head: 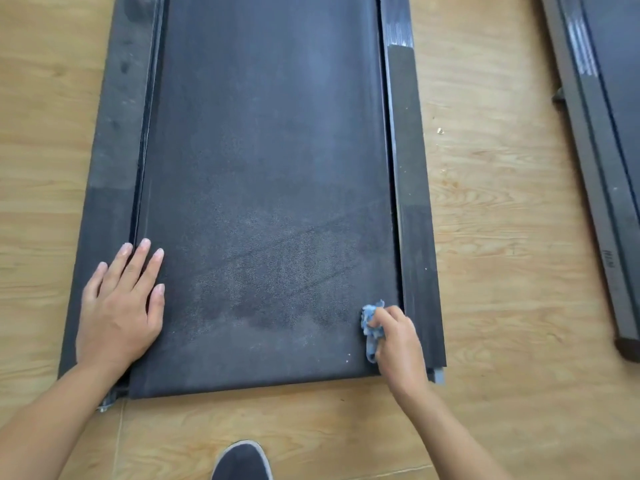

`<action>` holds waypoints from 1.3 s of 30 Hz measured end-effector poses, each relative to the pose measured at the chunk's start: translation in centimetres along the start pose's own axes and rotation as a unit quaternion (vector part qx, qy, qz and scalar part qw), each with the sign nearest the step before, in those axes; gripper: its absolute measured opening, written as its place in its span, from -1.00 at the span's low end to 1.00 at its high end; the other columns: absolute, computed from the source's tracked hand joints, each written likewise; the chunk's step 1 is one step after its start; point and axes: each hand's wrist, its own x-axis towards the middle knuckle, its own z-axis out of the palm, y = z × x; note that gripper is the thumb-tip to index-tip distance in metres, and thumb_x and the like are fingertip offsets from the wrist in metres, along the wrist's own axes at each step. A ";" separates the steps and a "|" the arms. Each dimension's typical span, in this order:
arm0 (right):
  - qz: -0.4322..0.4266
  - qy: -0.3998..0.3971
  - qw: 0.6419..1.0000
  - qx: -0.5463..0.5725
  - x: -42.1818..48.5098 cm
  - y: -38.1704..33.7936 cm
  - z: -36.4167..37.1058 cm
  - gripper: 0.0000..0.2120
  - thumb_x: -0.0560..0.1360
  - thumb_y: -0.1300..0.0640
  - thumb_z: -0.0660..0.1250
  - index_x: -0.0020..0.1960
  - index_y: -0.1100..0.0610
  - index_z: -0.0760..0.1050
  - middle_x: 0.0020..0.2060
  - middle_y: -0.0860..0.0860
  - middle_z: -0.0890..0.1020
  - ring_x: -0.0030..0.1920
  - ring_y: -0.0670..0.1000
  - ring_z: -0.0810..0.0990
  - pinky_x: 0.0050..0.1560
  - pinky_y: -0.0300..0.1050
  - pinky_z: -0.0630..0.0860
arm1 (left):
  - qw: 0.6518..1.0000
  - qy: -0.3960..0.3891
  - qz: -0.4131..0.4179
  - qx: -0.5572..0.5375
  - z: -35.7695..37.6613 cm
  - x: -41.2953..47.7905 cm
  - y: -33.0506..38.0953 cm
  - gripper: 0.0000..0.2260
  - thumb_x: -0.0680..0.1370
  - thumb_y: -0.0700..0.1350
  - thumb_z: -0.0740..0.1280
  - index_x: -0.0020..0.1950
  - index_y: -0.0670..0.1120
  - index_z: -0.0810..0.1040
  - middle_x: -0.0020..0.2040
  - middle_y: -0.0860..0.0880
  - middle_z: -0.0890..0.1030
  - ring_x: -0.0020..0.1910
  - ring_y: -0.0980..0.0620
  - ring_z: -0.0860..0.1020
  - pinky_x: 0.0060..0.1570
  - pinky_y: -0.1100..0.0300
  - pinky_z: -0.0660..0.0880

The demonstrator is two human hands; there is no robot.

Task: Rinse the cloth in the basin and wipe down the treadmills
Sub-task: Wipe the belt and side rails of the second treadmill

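cloth (pixel 372 327) on treadmill (pixel 263 168) – second treadmill (pixel 602 133) right

Floor (pixel 502 258): light wood-grain surface, pale yellow-tan, wavy grain with knot patterns, matte. Laminate or vinyl, can't tell which. One thin seam (pixel 120 441) at lower left runs toward the near edge. Small pale crumb (pixel 440 131) on the right stretch, and a scatter of orange-brown specks (pixel 452 183) a bit nearer than it. Tiny dark mark (pixel 343 400) near bottom centre. Light is even and diffuse, with soft shadows only.
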 end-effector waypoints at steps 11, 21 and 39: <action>-0.058 0.037 0.990 -0.124 24.7 -5.7 -6.4 -0.70 0.37 0.43 0.27 -0.02 0.10 0.48 -0.06 0.06 0.46 -0.06 0.25 0.49 -0.21 -0.01 0.31 | 1.000 0.014 0.008 -0.003 0.1 0.2 0.0 -0.50 0.71 0.00 0.10 0.65 -0.09 0.37 0.69 -0.05 0.29 0.69 -0.10 0.23 0.62 -0.15 0.14; 0.006 -0.033 0.998 -0.056 0.9 0.8 -0.9 -0.72 0.29 0.40 0.27 -0.12 0.08 0.40 -0.15 -0.03 0.41 -0.19 0.16 0.40 -0.26 0.07 0.38 | 1.000 0.010 -0.001 0.004 0.2 -0.2 0.2 -0.49 0.71 0.00 0.09 0.65 -0.10 0.38 0.69 -0.05 0.29 0.69 -0.11 0.24 0.62 -0.18 0.16; -0.084 -0.008 0.996 -0.019 5.7 -0.6 0.2 -0.68 0.38 0.47 0.29 -0.08 0.06 0.45 -0.09 -0.04 0.41 -0.13 0.16 0.39 -0.15 0.14 0.53 | 1.000 0.003 0.009 0.018 0.8 -0.5 -0.9 -0.49 0.71 -0.02 0.12 0.68 -0.05 0.33 0.71 0.00 0.25 0.71 -0.03 0.17 0.65 -0.14 0.16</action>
